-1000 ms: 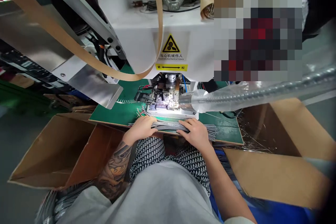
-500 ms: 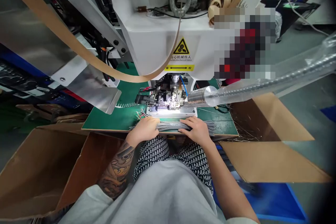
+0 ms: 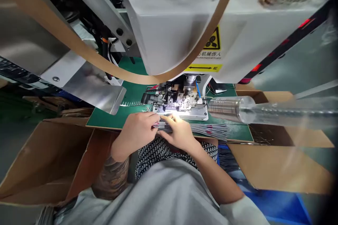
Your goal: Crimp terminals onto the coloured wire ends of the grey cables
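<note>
A bundle of thin grey wires (image 3: 211, 129) lies along the front edge of the green tabletop (image 3: 105, 117). My left hand (image 3: 138, 130) is closed around the bundle's left end, where a little red shows at the fingers. Close beside it, my right hand (image 3: 179, 132) grips the same wires with thumb and fingers, and the fingertips of both hands nearly meet. Just behind the hands is the brightly lit metal head of the crimping machine (image 3: 182, 100). A strip of small metal terminals (image 3: 131, 103) runs into it from the left.
A brown paper strip (image 3: 126, 76) loops down in front of the white machine body (image 3: 169, 35). From the right a clear hose (image 3: 277, 110) reaches the machine head. Open cardboard boxes stand left (image 3: 47, 161) and right (image 3: 280, 165), with a blue bin (image 3: 280, 205) below.
My right hand has slid left along the wires and now sits next to my left hand. Red marks show on the right part of the bundle. The view has shifted closer to the machine.
</note>
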The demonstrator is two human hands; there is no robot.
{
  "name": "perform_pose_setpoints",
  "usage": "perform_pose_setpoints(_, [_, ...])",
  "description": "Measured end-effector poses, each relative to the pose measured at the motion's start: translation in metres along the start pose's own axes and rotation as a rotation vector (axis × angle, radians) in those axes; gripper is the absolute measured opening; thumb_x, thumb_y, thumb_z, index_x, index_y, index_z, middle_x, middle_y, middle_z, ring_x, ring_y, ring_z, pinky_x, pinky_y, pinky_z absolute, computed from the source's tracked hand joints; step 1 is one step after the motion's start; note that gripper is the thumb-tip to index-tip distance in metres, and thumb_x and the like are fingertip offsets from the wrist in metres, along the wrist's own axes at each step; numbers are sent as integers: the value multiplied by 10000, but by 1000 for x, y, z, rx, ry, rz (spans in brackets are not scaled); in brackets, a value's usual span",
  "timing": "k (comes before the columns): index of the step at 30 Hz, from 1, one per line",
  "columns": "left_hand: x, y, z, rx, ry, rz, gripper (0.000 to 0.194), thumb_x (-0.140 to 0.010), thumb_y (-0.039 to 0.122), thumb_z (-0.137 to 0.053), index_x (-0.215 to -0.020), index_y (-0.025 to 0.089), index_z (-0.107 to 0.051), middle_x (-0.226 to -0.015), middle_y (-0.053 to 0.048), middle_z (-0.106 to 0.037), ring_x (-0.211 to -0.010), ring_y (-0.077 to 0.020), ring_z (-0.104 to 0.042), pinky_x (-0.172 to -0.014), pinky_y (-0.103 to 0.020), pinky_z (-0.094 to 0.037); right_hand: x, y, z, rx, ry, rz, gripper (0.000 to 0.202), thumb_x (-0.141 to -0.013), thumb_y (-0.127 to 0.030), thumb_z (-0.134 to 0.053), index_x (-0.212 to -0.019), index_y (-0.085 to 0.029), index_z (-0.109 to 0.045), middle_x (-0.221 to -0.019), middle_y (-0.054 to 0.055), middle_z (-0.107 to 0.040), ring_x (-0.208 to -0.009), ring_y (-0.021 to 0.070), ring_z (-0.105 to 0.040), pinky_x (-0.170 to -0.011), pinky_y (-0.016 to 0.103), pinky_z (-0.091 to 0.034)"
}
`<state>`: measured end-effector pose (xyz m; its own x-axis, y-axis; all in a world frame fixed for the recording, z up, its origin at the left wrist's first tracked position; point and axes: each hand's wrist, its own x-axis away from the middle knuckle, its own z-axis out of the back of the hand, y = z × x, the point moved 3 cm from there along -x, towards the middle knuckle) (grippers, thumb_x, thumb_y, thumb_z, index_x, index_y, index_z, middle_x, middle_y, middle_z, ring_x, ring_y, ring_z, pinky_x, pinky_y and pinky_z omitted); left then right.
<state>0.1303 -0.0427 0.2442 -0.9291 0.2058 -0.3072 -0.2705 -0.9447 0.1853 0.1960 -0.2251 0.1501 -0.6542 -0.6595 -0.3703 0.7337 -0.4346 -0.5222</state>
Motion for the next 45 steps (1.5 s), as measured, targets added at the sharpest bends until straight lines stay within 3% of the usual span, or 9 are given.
perform_pose_setpoints(2, [-1, -1, -3, 240, 100, -18, 133, -884, 58, -642, -843, 184, -651, -799, -13, -669, -715, -162, -629, -617, -286, -441, -17, -4, -8, -101, 37, 20, 121, -949, -288, -735, -947, -167, -730, -902, 64, -700, -721, 168, -570, -642, 320, -377])
perform_pose_setpoints(5, [3, -9, -24, 657, 275, 178, 219, -922, 111, -695, -1123, 189, -728, -1008, -48, -761, -855, -161, -738, -639, -225, -566, -26, 6, -6, -343, 118, -58, 333, -969, -298, -716, -696, -186, -563, -667, -1, -556, -607, 121, -451, -611, 305, -334])
perform_pose_setpoints(9, [9, 9, -85, 822, 218, 275, 392, -859, 136, -765, -1246, 196, -781, -1200, -93, -812, -954, -212, -799, -712, -270, -674, -19, 15, 11, -564, 62, -176, 238, -949, -328, -808, -788, -176, -720, -657, -14, -613, -577, 113, -491, -587, 292, -387])
perform_pose_setpoints(13, [13, 33, -119, 655, 463, 355, 185, -1051, 253, -671, -1151, 199, -817, -1109, -99, -835, -1047, -254, -814, -1028, -423, -679, -7, 13, 33, -565, 66, -83, 135, -918, -309, -875, -953, -194, -814, -965, 44, -798, -836, 164, -695, -722, 288, -515])
perform_pose_setpoints(20, [18, 36, -109, 943, 472, 538, 282, -1091, 400, -693, -1228, 186, -814, -1149, -122, -790, -900, -213, -817, -773, -343, -726, 15, 37, 37, -599, 252, -300, 580, -1128, -333, -550, -571, -173, -548, -538, -9, -521, -516, 100, -483, -557, 271, -385])
perform_pose_setpoints(27, [2, 33, -90, 894, 544, 591, 244, -912, 350, -898, -781, 185, -774, -773, -33, -802, -665, -189, -779, -704, -308, -683, 9, 15, 44, -635, 283, -347, 214, -999, -392, -765, -1101, -213, -821, -695, -11, -592, -597, 142, -512, -583, 308, -475])
perform_pose_setpoints(35, [-12, 35, -65, 883, 253, 341, 438, -963, 328, -857, -682, 191, -551, -716, 26, -761, -619, -122, -716, -626, -236, -545, -4, 9, 48, -691, 340, -384, 181, -992, -344, -788, -853, -229, -795, -836, 20, -748, -741, 162, -695, -690, 313, -579])
perform_pose_setpoints(41, [-3, 29, -70, 791, 68, 237, 21, -1023, 244, -784, -1033, 235, -801, -851, 20, -827, -711, -166, -775, -742, -304, -578, 16, 35, 25, -780, 279, -568, 202, -946, -392, -846, -864, -212, -805, -769, 3, -747, -661, 160, -668, -626, 305, -556])
perform_pose_setpoints(45, [-3, 28, -75, 846, -98, 151, 134, -1101, 213, -644, -1029, 203, -757, -904, -11, -830, -748, -168, -785, -712, -306, -553, 25, 35, 13, -763, 421, -682, 244, -908, -413, -880, -811, -203, -803, -749, 7, -750, -647, 152, -666, -625, 293, -553])
